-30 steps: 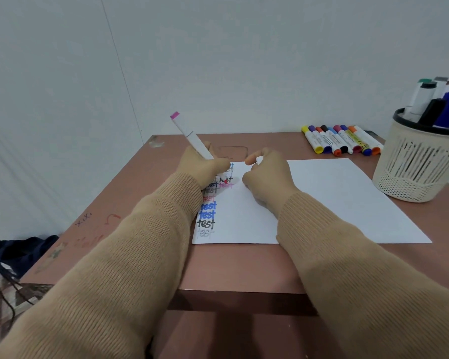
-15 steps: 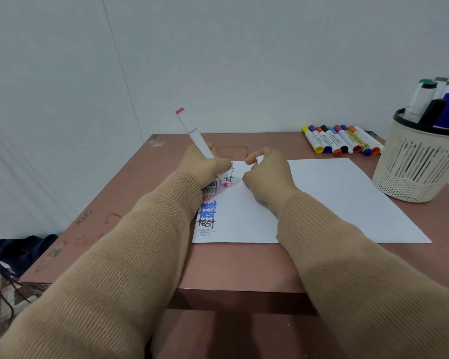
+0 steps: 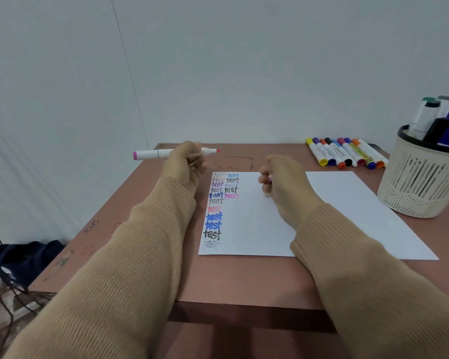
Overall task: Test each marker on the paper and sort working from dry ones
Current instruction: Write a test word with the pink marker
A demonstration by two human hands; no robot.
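Lifted off paper above table, left hand grips marker; right hand perhaps pinches cap.

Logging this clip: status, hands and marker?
Left hand grips marker, tip off paper. Right hand pinches something pink, likely cap. Nothing in the way.

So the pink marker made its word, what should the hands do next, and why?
Probably cap it: bring the right hand, which pinches a small pink piece that looks like the cap, to the bare tip of the marker. The left hand holds the marker level off the paper, tip toward the right hand, and the pink "test" reads clearly.
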